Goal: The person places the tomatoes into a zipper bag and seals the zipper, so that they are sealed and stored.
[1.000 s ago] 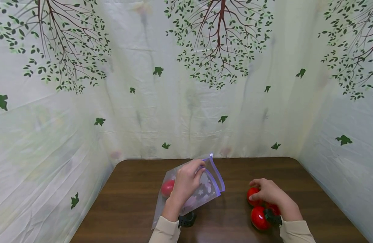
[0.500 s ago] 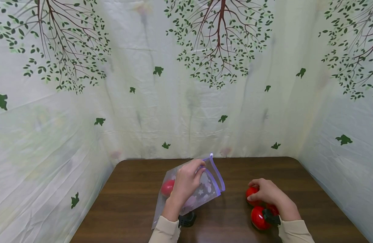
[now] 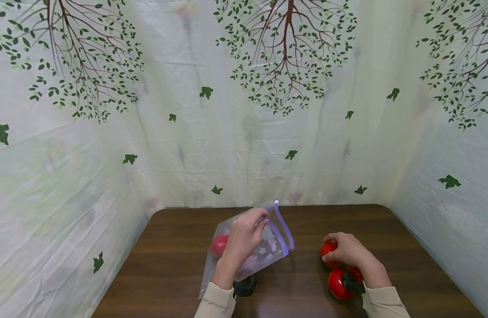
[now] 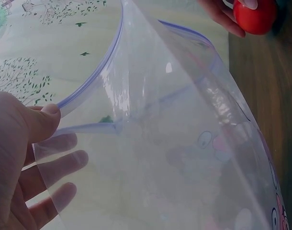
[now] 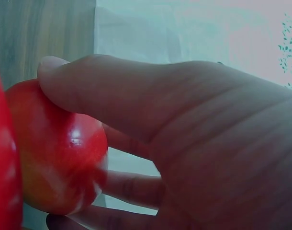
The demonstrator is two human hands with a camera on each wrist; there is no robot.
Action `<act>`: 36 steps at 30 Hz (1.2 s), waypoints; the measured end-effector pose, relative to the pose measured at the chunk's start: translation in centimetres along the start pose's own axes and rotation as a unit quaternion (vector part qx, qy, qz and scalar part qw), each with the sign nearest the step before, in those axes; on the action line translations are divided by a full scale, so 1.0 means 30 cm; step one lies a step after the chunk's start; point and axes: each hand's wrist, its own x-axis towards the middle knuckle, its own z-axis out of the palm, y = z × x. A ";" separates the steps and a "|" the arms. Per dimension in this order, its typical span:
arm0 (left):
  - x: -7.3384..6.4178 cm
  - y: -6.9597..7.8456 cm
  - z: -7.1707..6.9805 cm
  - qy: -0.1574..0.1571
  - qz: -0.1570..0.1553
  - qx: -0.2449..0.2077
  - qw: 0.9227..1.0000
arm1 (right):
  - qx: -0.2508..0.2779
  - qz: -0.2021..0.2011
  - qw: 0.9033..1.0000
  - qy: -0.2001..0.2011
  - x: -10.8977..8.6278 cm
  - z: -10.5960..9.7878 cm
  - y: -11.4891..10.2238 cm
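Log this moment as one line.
left hand: pinches clear bag; right hand: grips round red item; bag: open, reddish item showing through; table: more red items

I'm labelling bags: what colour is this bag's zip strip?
The zip strip is violet-blue, showing best in the head view.

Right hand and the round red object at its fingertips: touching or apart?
Touching: the right wrist view shows the right hand with its thumb lying across the round red object.
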 end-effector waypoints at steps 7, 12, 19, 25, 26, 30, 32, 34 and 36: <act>-0.001 0.003 -0.003 -0.002 -0.007 -0.003 1.000 | -0.004 -0.004 1.000 0.011 0.003 -0.005 -0.002; -0.001 0.003 -0.002 -0.001 -0.007 -0.006 1.000 | -0.004 -0.006 1.000 0.016 0.002 -0.011 -0.007; -0.003 0.002 0.000 0.003 -0.004 -0.007 1.000 | -0.001 -0.013 0.999 0.029 0.000 -0.027 -0.014; -0.004 0.004 -0.001 0.001 -0.006 -0.006 1.000 | -0.002 -0.031 0.998 0.046 -0.006 -0.038 -0.022; -0.005 0.005 -0.001 0.000 -0.007 -0.006 1.000 | -0.002 -0.035 0.998 0.049 -0.007 -0.040 -0.023; -0.005 0.004 0.001 0.001 -0.003 -0.006 1.000 | 0.000 -0.043 0.997 0.061 -0.013 -0.044 -0.029; -0.005 0.004 0.001 0.004 -0.001 -0.007 1.000 | 0.000 -0.047 0.997 0.066 -0.016 -0.046 -0.032; -0.004 0.004 0.002 0.004 0.001 -0.008 1.000 | 0.001 -0.049 0.996 0.070 -0.017 -0.047 -0.033; -0.005 0.004 0.001 0.004 0.001 -0.008 1.000 | 0.000 -0.051 0.996 0.073 -0.018 -0.047 -0.035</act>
